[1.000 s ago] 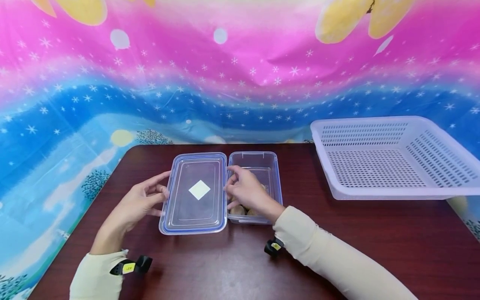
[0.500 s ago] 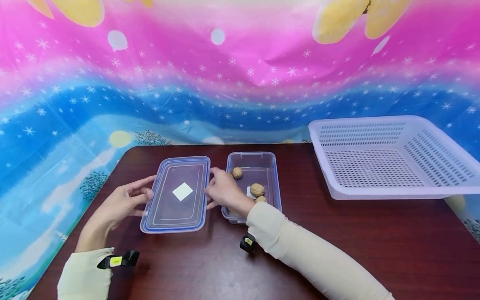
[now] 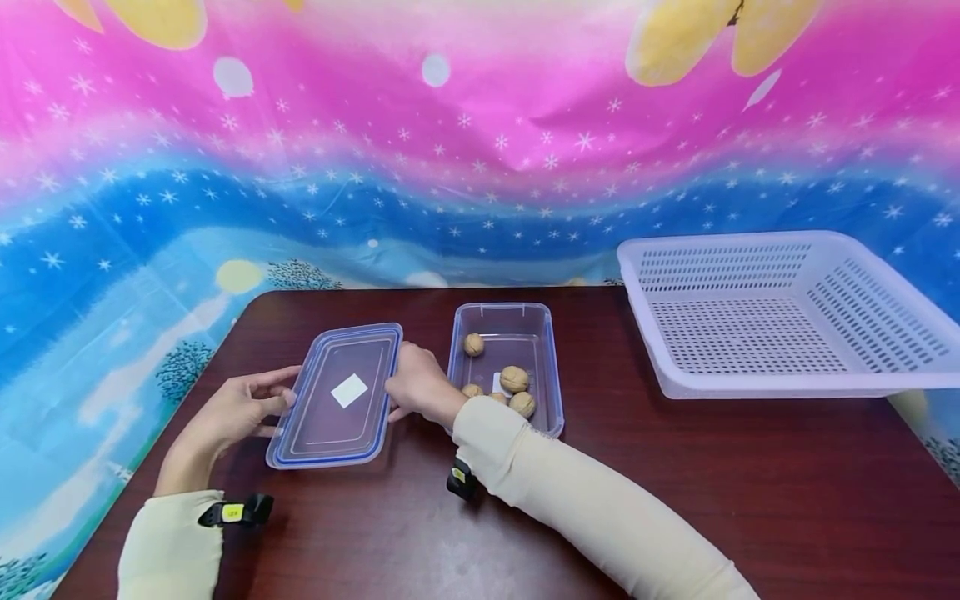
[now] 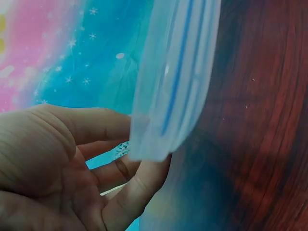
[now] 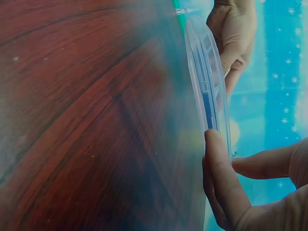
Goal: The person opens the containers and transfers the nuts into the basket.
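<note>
Nearest me, two pale sleeves (image 3: 585, 492) are reaching over the dark table (image 3: 450, 550), each wearing a black wrist camera (image 3: 258, 509). The left hand (image 3: 228, 421) is pinching one long edge of a clear lid (image 3: 337, 429) between thumb and fingers; the right hand (image 3: 423, 385) is gripping the opposite edge, its thumb and fingers closing on the rim from both faces. The lid is lying left of the box, a white label (image 3: 349, 390) showing; whether it is touching the table I can't tell.

Over the last second the lid has been sliding leftward, away from the clear box (image 3: 517, 321), so a gap is now showing between them. That is leaving the box uncovered, with at least five walnuts (image 3: 514, 378) sitting inside, the right forearm partly hiding its near end.

Farther right, a white basket (image 3: 810, 385) is standing on the table, and behind everything a painted cloth (image 3: 480, 125) is hanging.
</note>
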{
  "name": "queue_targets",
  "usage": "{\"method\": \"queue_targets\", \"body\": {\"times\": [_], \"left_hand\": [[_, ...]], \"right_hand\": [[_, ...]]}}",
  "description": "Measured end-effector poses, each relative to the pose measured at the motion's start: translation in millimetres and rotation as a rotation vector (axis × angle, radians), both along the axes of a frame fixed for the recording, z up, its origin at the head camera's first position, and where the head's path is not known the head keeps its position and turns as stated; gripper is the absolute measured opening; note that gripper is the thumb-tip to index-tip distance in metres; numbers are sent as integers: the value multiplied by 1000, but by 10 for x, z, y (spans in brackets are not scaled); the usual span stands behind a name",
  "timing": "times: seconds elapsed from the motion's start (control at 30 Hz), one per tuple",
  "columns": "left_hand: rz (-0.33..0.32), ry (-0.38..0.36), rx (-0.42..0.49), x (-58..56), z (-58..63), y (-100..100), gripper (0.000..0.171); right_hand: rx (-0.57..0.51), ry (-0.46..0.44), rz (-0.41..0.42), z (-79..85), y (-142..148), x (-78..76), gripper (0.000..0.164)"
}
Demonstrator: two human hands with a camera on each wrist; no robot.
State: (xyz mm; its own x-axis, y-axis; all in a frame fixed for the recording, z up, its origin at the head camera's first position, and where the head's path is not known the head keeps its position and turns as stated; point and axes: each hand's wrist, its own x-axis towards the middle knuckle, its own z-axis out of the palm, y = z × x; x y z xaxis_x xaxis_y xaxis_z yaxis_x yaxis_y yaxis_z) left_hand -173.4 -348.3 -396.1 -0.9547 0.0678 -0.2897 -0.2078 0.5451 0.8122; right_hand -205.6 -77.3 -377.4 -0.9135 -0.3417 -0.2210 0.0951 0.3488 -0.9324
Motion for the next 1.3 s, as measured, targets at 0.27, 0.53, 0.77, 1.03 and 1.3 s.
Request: {"method": "queue_targets", "body": {"times": [0.27, 0.53, 0.77, 1.03, 1.3], "left_hand": [[8, -8, -37, -41, -54, -74, 61], [35, -28, -74, -54, -124, -118, 60], [59, -19, -134, -60, -128, -95, 58], [91, -23, -180, -55, -151, -27, 59], [79, 1, -238, -31, -139, 18, 54]], "right_hand": [[3, -50, -13, -27, -131, -66, 30], [13, -86, -19, -71, -196, -79, 18], [36, -102, -17, -97, -238, -82, 21], [52, -111, -3, -159, -232, -84, 16], [89, -103, 35, -169, -218, -66, 6]]}}
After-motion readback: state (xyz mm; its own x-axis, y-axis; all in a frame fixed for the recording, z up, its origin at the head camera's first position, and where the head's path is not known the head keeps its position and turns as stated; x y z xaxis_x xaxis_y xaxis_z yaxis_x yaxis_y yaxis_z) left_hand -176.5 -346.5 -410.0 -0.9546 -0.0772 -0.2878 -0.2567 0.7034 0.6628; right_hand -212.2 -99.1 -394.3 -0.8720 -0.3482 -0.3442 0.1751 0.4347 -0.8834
